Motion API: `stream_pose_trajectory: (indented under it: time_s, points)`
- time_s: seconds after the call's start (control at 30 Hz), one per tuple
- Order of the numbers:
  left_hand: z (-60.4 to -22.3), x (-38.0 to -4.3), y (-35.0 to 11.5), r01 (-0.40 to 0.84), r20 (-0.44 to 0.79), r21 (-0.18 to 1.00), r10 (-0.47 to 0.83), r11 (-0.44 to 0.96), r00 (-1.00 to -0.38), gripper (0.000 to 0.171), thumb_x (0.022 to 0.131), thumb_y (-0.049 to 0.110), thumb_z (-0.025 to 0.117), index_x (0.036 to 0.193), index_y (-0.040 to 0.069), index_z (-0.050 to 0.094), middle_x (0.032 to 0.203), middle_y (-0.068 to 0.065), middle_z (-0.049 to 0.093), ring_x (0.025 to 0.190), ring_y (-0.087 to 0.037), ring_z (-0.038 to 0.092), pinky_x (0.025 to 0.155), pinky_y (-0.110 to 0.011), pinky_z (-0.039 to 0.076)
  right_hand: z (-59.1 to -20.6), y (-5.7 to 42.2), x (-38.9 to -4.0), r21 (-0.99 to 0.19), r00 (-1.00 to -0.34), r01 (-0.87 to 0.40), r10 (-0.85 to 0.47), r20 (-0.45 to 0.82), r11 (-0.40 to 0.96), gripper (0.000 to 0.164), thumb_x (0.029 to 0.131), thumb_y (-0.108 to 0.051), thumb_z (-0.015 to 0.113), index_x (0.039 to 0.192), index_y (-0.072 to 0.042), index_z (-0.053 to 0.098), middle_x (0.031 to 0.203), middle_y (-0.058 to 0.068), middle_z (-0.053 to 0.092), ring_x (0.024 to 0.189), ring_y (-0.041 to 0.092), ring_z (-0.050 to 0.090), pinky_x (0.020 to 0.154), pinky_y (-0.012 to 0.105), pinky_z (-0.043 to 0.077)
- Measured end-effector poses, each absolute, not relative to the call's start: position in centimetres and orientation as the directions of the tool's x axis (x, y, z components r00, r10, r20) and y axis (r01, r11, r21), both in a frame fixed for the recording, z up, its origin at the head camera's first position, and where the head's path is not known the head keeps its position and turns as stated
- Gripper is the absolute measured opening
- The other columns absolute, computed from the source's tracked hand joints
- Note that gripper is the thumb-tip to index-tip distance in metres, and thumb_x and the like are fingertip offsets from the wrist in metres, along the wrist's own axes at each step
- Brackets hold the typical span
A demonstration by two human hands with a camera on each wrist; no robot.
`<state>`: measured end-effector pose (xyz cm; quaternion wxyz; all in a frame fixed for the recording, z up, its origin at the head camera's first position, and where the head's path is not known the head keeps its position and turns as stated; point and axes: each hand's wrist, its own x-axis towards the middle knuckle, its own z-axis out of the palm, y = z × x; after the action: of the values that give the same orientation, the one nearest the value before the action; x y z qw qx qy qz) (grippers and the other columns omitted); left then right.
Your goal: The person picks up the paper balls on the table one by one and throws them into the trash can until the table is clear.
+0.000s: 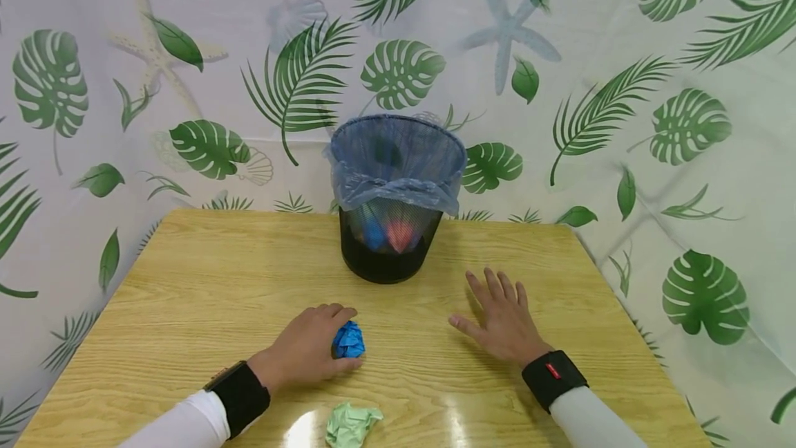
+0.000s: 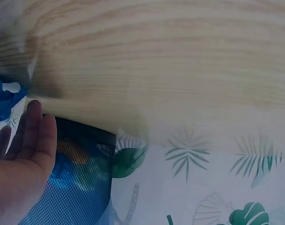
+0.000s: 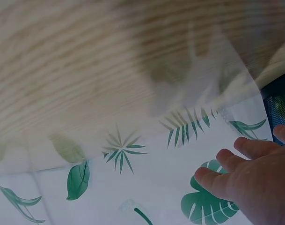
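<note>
A crumpled blue paper ball (image 1: 349, 340) rests on the wooden table, with my left hand (image 1: 311, 346) around it from the left. Thumb and fingers are on either side of the ball, seemingly without pinching it. In the left wrist view the fingers of the left hand (image 2: 27, 154) look fairly straight, near the blue paper ball (image 2: 5, 101) at the frame's edge. My right hand (image 1: 500, 323) is to the right with fingers spread, holding nothing. A crumpled pale green paper ball (image 1: 351, 424) lies at the near side of the table.
Toward the back of the table (image 1: 230, 261) stands a black mesh wastebasket (image 1: 382, 265), lined with a blue plastic bag (image 1: 398, 189). Blue and reddish shapes show through its mesh. Behind the table hangs a leaf-patterned cloth (image 1: 398, 12).
</note>
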<state>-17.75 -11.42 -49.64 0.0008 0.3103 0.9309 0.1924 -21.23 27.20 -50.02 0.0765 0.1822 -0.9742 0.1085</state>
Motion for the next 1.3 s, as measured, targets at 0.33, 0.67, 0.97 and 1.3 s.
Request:
stream_pose_trajectory:
  time_s: [0.33,0.67,0.97,1.3]
  points:
    - [-49.4,-18.0,-11.3,0.576,0.165,0.382,0.560,0.723,-0.812,0.057,0.090,0.037,0.081,0.133,0.004,0.063,0.124,-0.011,0.067,0.110,-0.026,0.065,0.096,-0.045,0.055,-50.2,27.2,-21.2,-0.176,-0.917,-0.379,-0.343,0.203,0.909,0.091,0.094,-0.068,0.058,0.163,-0.014,0.031,0.163,0.027,0.027,0.149,0.052,0.022,0.115,0.075,0.009]
    - [-44.8,-18.8,-11.9,0.701,0.524,0.294,0.504,0.650,-0.687,0.064,0.084,0.025,0.088,0.136,-0.002,0.061,0.124,-0.016,0.067,0.110,-0.030,0.067,0.094,-0.044,0.058,-50.3,27.1,-21.3,-0.174,-0.921,-0.374,-0.342,0.189,0.911,0.092,0.095,-0.069,0.056,0.165,-0.018,0.027,0.164,0.027,0.026,0.150,0.052,0.019,0.116,0.074,0.009]
    - [-38.4,-20.5,-11.3,0.808,0.745,0.127,0.482,0.576,-0.461,0.072,0.082,0.025,0.089,0.140,-0.005,0.058,0.127,-0.020,0.065,0.116,-0.034,0.066,0.098,-0.044,0.056,-50.1,27.0,-21.2,-0.174,-0.916,-0.379,-0.341,0.211,0.909,0.092,0.094,-0.069,0.058,0.163,-0.015,0.030,0.163,0.027,0.028,0.150,0.052,0.021,0.116,0.074,0.009]
    - [-33.2,-22.7,-10.2,0.832,0.828,0.092,0.422,0.546,-0.368,0.070,0.085,0.022,0.087,0.140,-0.008,0.057,0.130,-0.023,0.062,0.118,-0.036,0.063,0.101,-0.045,0.054,-50.0,26.8,-21.2,-0.163,-0.910,-0.389,-0.350,0.225,0.907,0.090,0.094,-0.068,0.058,0.162,-0.014,0.033,0.162,0.028,0.030,0.149,0.052,0.023,0.115,0.075,0.011]
